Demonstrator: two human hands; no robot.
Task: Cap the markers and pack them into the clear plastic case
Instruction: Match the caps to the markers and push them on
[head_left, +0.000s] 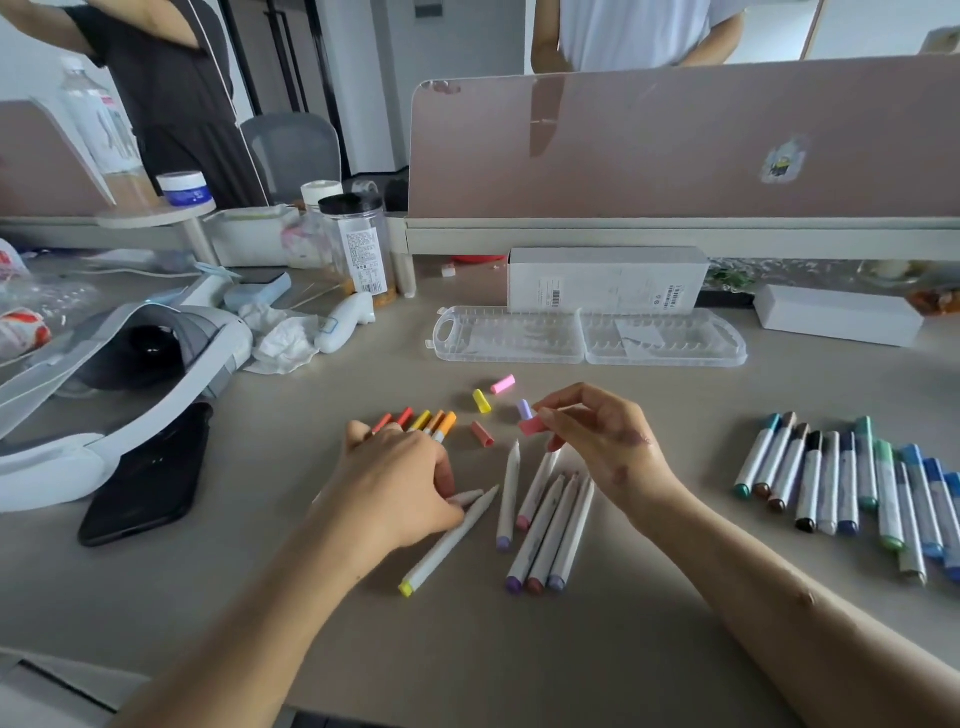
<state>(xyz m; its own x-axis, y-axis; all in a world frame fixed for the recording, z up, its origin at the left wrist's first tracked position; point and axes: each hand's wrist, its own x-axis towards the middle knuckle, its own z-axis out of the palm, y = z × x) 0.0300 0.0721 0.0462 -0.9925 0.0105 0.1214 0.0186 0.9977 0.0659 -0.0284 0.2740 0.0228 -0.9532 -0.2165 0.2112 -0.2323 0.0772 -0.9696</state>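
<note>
The clear plastic case lies open and flat at the back of the desk. My right hand pinches a pink cap above several uncapped white markers. My left hand rests on the desk, its fingers curled round an uncapped marker, beside a yellow-ended marker. Capped red and orange markers lie under and beyond its fingers. Loose caps lie near: pink, yellow, purple, red. A row of capped blue, green and dark markers sits at the right.
A VR headset and a black phone lie at the left, with crumpled tissue and a jar behind. White boxes stand behind the case. A pink partition bounds the desk; two people stand beyond it.
</note>
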